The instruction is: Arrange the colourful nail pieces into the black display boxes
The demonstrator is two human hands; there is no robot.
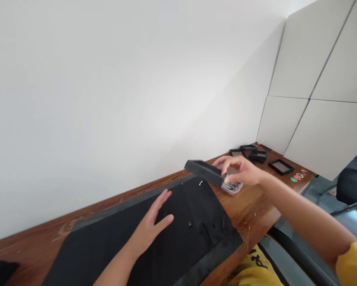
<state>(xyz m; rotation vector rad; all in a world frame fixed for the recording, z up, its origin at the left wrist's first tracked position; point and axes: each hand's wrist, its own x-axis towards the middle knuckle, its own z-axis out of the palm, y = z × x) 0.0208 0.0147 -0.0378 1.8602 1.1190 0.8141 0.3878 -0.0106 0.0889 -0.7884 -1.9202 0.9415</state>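
My right hand [240, 169] holds a flat black rectangular box [204, 172] in the air above the right end of a black mat [112, 246], fingers closed on the box's right end. My left hand [153, 224] hovers just over the mat's middle, fingers stretched out and together, thumb apart, holding nothing. Under the lifted box, a small clear packet with coloured contents [232, 187] lies on the wooden table [252, 206]. A few tiny bits, one of them white [200, 183], rest on the mat.
Several black frames and boxes [257, 155] lie at the table's far right corner, with a square black frame [280, 166] and small round coloured pieces [298, 177] nearby. A white wall runs along the table's far edge. A dark chair [352, 190] stands at right.
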